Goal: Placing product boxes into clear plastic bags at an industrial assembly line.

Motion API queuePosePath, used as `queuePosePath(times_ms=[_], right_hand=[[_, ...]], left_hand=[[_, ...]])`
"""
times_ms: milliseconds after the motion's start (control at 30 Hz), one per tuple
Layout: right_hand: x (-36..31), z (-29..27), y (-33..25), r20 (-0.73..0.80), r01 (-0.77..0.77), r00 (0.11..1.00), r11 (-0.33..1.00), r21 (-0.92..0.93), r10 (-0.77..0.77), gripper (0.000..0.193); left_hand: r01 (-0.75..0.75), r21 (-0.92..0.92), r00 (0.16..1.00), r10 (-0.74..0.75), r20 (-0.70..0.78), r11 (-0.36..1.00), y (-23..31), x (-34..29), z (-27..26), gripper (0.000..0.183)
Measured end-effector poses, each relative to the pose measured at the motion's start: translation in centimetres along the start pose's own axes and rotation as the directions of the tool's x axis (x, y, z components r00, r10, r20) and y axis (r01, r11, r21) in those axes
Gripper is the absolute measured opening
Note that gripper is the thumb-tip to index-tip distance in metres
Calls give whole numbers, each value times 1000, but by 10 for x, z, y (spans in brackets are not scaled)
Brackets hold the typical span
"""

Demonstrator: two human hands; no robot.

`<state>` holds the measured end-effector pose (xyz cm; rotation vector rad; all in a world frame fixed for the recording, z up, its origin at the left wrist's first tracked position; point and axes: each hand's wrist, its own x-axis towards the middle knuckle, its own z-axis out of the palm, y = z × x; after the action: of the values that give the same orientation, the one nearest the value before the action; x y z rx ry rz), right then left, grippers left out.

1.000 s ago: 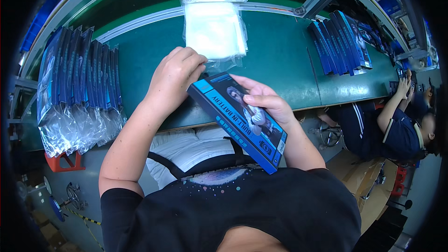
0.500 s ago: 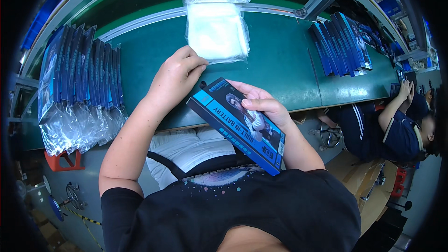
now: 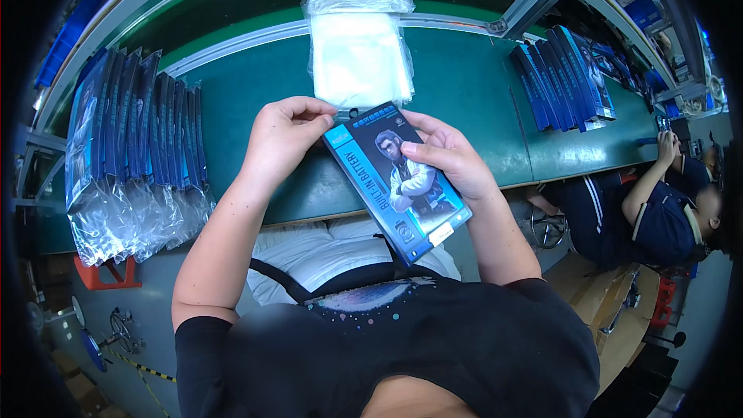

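Note:
My right hand (image 3: 453, 155) grips a dark blue and black printed box (image 3: 371, 178) by its right side, thumb on the front face. The box is tilted, with its upper end just below a stack of clear plastic bags (image 3: 360, 62) on the green table. My left hand (image 3: 290, 135) is closed in a pinch at the lower left edge of the bags, close to the box's upper left corner. A bag's edge appears to lie between its thumb and forefinger.
Bagged boxes (image 3: 128, 124) stand in a row on the left of the green table (image 3: 457, 85). More boxes (image 3: 565, 81) stand at the right. A seated person (image 3: 650, 201) is beyond them, and a red stool (image 3: 108, 272) is below the table at left.
My right hand has raised the box toward the bags and turned its front more into view. My left hand has moved slightly down, still pinching at the bags' edge.

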<state>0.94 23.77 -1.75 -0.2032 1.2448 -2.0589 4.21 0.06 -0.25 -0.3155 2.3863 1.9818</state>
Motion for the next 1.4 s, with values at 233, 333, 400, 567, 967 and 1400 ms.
queuePosePath(times_ms=[233,333,400,567,967,1400], right_hand=[[0,13,19,-147,264,947,952,-155,-286,58],[1,13,21,-222,254,930,949,-188,-293,49],[0,16,18,-285,219,919,953,-207,-273,41],[-5,16,13,-306,245,918,968,-59,-251,19],[-12,23,13,-10,249,962,893,-375,-272,63],[-17,37,-66,-60,845,179,184,-502,-982,17]], left_hand=[[-231,331,971,237,23,915,1,-3,-4,19],[-332,365,937,348,22,870,6,-11,0,21],[-399,359,912,404,63,844,8,-16,3,24],[-257,64,944,236,230,964,7,-21,-2,47],[128,-804,991,-44,126,581,3,-4,22,32],[160,-535,859,150,490,829,32,-41,40,54]])
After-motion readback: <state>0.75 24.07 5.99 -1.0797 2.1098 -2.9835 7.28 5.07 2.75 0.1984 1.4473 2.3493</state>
